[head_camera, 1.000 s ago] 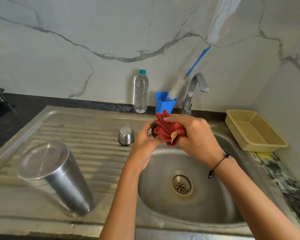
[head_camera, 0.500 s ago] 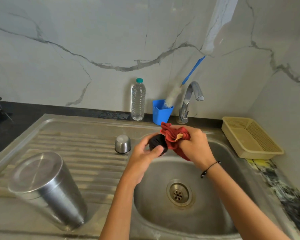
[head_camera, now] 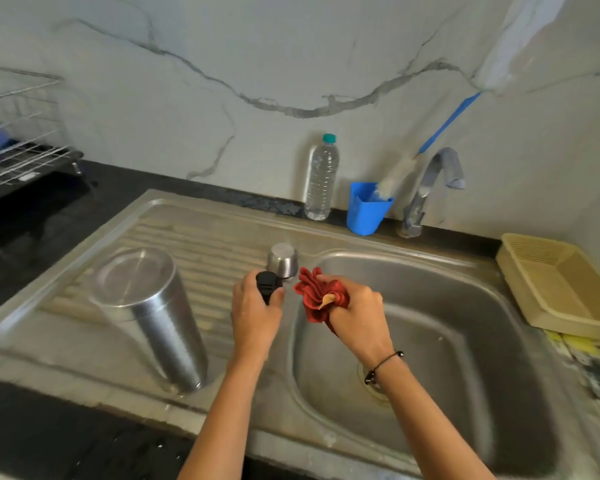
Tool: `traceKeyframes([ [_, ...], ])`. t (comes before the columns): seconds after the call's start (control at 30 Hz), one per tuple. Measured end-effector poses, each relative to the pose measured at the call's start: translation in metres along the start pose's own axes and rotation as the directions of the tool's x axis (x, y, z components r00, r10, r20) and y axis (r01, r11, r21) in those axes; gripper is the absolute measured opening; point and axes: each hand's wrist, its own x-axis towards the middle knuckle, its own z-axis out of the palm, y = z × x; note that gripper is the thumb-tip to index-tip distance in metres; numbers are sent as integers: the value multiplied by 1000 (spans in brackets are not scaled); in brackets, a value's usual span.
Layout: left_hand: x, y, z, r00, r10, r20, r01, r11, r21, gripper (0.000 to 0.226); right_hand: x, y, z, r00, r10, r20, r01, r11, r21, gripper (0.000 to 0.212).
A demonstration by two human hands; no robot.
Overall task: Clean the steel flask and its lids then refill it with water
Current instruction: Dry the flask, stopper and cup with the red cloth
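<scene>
Black lid in hand, heading for the drainboard

Left hand (head_camera: 255, 311) curled round the black inner lid (head_camera: 267, 285), just over the drainboard (head_camera: 201, 244) and nearly touching the steel cap (head_camera: 282, 260) behind it. Right hand (head_camera: 357, 313) clenched on a bunched red cloth (head_camera: 317, 296), apart from the lid, over the sink basin (head_camera: 465, 323). Steel flask (head_camera: 153, 317) inverted, long axis upright, well left of the left hand. Counted: one flask, two lids, one cloth.

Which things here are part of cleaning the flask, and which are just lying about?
In use: steel flask, upside down on the drainboard; black lid in the left hand; steel cap; red cloth in the right hand.

Lying about: plastic bottle, blue cup, beige basket, wire rack.
</scene>
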Motion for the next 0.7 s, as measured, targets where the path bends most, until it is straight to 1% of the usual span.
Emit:
traceKeyframes([
  [0.17, -13, -7, -9, 1000, -28, -1, 28, 994, 108, 46, -1, 7, 13, 999, 14, 36, -15, 1000, 26, 40],
  [0.37, -18, -11, -10, 997, -74, 6, 72, 987, 143, 46, -6, 13, 11, 998, 16, 68, -17, 1000, 13, 32],
  [0.57, -17, -12, -11, 991, -130, 20, 126, 982, 138, 48, -7, 17, 10, 997, 35, 66, -38, 998, 47, 40],
  [0.7, -10, -12, -14, 978, -194, 82, 166, 948, 271, 49, -7, 18, 10, 996, 58, 73, -63, 997, 55, 43],
])
